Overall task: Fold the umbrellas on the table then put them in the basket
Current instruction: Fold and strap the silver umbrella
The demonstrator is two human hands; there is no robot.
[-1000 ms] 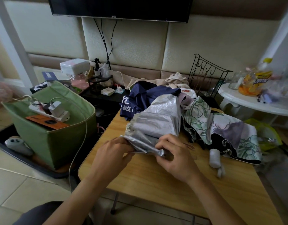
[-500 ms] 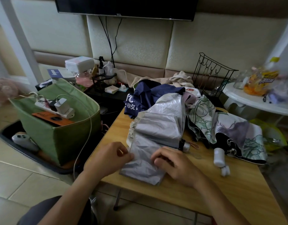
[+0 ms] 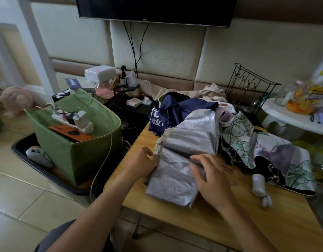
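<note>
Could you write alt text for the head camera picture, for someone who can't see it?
A person's left hand and right hand work the silver umbrella on a wooden table, with a navy umbrella and a floral umbrella lying behind it. A green basket stands on the floor at left.

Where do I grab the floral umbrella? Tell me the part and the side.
Take the white handle, coming from above on the table's near right side. It is the one rigid, rounded part, it lies flat and clear of the cloth, and bare wood surrounds it. The floral umbrella canopy is loose and spread, so gripping there would likely only bunch fabric.
</note>
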